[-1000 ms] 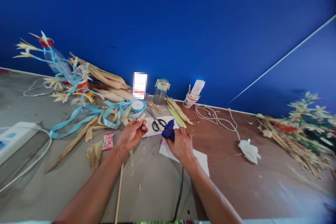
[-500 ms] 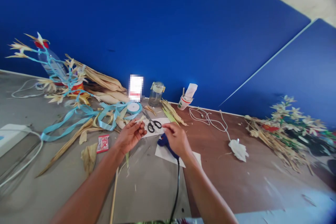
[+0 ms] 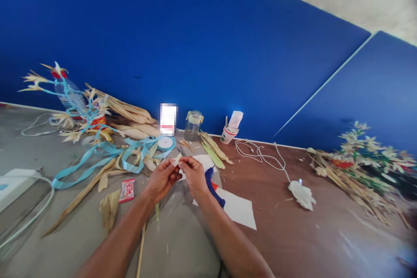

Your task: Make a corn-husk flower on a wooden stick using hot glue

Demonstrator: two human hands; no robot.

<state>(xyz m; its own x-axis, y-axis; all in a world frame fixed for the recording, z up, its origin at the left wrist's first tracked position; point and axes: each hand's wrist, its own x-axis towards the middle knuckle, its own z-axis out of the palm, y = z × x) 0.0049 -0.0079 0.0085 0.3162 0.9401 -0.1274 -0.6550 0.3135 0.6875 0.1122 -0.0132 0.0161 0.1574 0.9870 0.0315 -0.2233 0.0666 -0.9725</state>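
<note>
My left hand (image 3: 163,177) pinches a small pale piece of corn husk (image 3: 177,159) between thumb and fingers. From the other side my right hand (image 3: 193,174) closes its fingertips on the same piece, and the two hands touch or nearly touch. Beside my right wrist lies a dark blue glue gun (image 3: 209,178) with a red trigger, partly hidden by the forearm. A white sheet of paper (image 3: 239,209) is under and beside it. Another white sheet (image 3: 206,160) lies behind my right hand. The scissors there are mostly hidden by my hands.
Light blue ribbon (image 3: 78,169) with its spool (image 3: 165,143) and dried husks (image 3: 130,113) lie left. Husk flowers on blue stems (image 3: 67,91) lean by a bottle. A lidded jar (image 3: 193,126), a cup (image 3: 229,134) and a white cable (image 3: 260,154) stand or lie along the blue partition.
My right hand has moved left, from above the glue gun to the husk piece in my left hand. The scissors are now covered. The view has tilted up slightly.
</note>
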